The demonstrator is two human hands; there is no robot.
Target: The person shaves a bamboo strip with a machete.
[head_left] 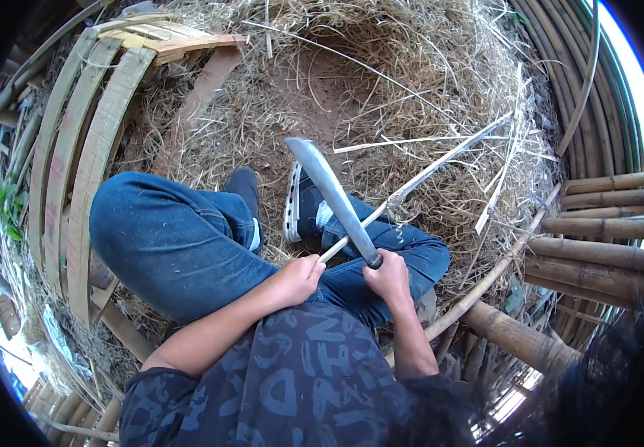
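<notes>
My right hand is closed round the dark handle of a machete. Its long, broad blade points away and to the left, and its tip reaches above my shoes. In my left hand is the near end of a thin bamboo strip, gripped between thumb and fingers. The strip runs away to the right and crosses the blade a little ahead of my hands. A thin curl of shaving hangs beside the strip, over my right leg. Both hands are above my lap.
Dry shavings cover the ground ahead, with several loose strips on the right. A wooden slatted frame stands on the left. Thick bamboo poles lie stacked at the right, beside long upright poles.
</notes>
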